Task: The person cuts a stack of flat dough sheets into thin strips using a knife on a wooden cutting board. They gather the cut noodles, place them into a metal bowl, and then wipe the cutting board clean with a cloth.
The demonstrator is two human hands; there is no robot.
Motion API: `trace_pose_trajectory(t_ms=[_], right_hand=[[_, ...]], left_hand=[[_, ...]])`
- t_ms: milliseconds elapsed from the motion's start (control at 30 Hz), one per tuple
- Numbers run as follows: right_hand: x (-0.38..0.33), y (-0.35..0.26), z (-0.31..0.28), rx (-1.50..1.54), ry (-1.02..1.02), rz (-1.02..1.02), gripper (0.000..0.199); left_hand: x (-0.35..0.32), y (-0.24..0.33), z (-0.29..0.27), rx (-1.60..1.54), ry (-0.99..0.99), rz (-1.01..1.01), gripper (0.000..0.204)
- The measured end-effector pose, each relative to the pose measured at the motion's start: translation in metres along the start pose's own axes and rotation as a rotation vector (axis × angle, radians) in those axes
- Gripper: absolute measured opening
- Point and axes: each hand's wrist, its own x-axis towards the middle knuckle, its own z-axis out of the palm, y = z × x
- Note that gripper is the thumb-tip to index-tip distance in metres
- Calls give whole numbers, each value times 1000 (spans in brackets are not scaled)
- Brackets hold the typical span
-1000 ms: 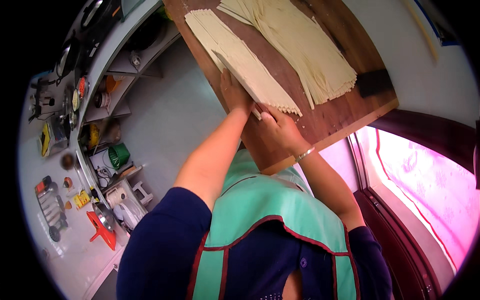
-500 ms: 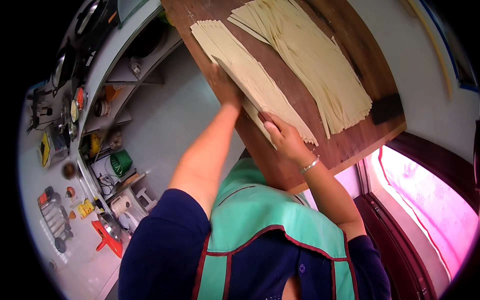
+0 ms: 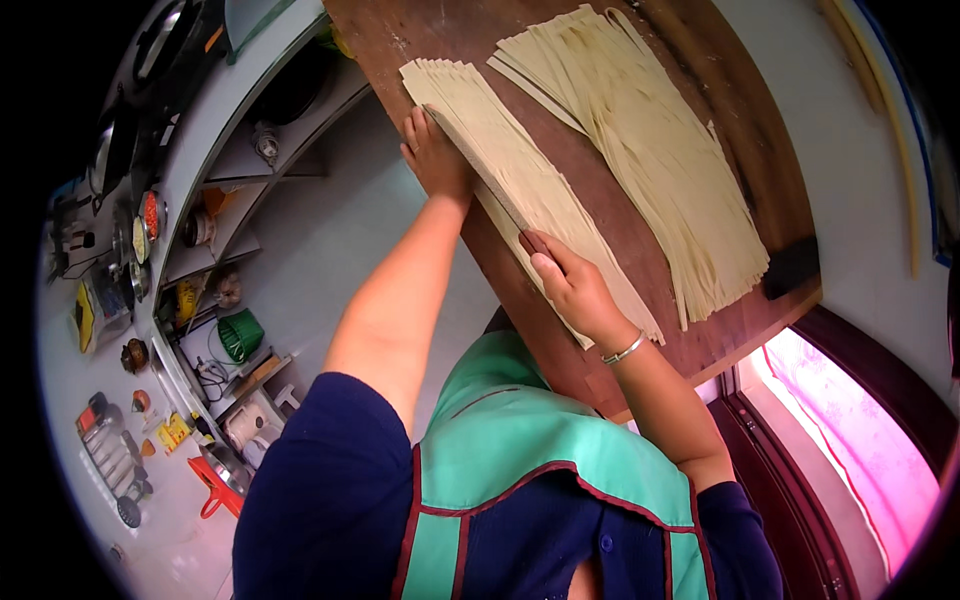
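Note:
My right hand [image 3: 580, 290] is closed round the brown handle of a long knife [image 3: 484, 172]. The thin blade lies lengthwise along a folded, layered sheet of pale dough [image 3: 535, 180], close to its left edge. My left hand [image 3: 438, 155] rests by the far end of the blade, at the left edge of the wooden board [image 3: 660, 280]. Its fingers are spread apart, partly over the dough, and it grips nothing that I can see. A wide bundle of cut noodles [image 3: 650, 160] lies to the right on the same board.
A dark block [image 3: 791, 267] sits at the board's right corner. Left of the floor are shelves holding a green basket [image 3: 240, 334] and a counter with pans, bowls and a red-orange item [image 3: 216, 487]. A pink curtain [image 3: 850, 400] hangs at the lower right.
The board and dough have shifted slightly right and down in view. My left hand's fingers now show more plainly, spread by the blade's far end. My right hand keeps hold of the knife.

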Motion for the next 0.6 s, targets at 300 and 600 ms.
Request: trace_pose_trajectory(t_ms=[300,600], right_hand=[[79,0,32,75,40,-110,41],[163,-70,33,55,-97,216,40]], left_hand=[[41,-17,14,-158,15,-44,64],[73,-16,1,-29,-61,-8,58]])
